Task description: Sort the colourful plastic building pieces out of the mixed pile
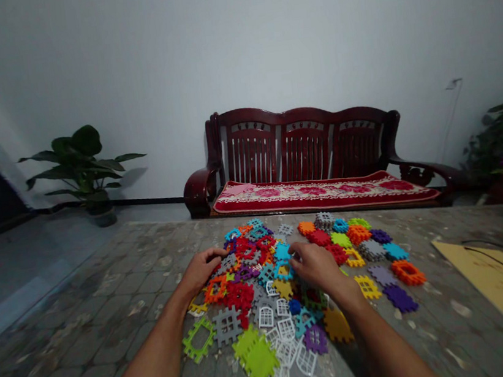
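A heap of colourful plastic interlocking tiles with notched edges lies in front of me. My left hand [204, 269] rests at the heap's left edge, fingers stretched loosely over it near an orange frame tile [216, 289] and red tiles [239, 296]. At the heap's right side, my right hand [314, 262] has curled fingers at the edge of a light blue tile [282, 251]; its fingertips are partly hidden. Closer to me are white window pieces [286, 329], lime green tiles [257, 356], a grey window tile [227, 326] and a purple tile [315, 339].
Sorted stacks of tiles, including an orange frame stack [408, 273] and a dark purple tile [400, 297], stand right of my right hand. A yellow sheet [501, 291] with a black cable lies on the grey patterned table [123, 304]. Behind is a wooden bench [303, 138].
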A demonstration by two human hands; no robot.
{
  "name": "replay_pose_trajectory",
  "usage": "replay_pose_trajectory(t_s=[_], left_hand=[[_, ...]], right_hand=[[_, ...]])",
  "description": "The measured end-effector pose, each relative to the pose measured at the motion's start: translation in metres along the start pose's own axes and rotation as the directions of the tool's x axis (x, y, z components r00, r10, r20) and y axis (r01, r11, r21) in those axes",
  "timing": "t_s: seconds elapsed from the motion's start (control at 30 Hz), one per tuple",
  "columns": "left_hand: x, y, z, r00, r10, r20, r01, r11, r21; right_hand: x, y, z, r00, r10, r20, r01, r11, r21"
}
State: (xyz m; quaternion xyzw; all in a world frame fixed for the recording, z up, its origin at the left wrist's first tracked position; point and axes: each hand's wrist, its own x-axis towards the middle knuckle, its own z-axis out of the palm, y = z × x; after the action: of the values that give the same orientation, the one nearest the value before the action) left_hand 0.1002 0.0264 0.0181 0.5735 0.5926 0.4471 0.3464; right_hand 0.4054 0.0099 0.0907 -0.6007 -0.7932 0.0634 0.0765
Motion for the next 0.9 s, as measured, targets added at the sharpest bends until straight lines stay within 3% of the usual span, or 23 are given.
replay_pose_trajectory(t_s=[0.2,0.37,0.53,0.9], left_hand=[[0.0,0.001,-0.001,1.0,0.0,0.006,0.0,1.0,0.02],[0.002,-0.003,-0.001,1.0,-0.006,0.008,0.006,1.0,0.015],[0.003,-0.006,-0.002,1.0,0.0,0.027,0.0,1.0,0.025],[0.002,-0.003,-0.002,1.0,-0.003,0.003,0.003,1.0,0.016]], right_hand=[[-0.001,0.005,0.002,0.998,-0.068,0.009,0.067,0.994,0.082],[-0.006,-0.009,0.006,0.983,-0.177,0.053,0.177,0.984,0.0],[-0.007,-0.016,0.011,0.985,-0.168,0.031,0.17,0.982,-0.084],[-0.009,-0.019,0.013,0.984,-0.179,0.005,0.179,0.983,-0.047]])
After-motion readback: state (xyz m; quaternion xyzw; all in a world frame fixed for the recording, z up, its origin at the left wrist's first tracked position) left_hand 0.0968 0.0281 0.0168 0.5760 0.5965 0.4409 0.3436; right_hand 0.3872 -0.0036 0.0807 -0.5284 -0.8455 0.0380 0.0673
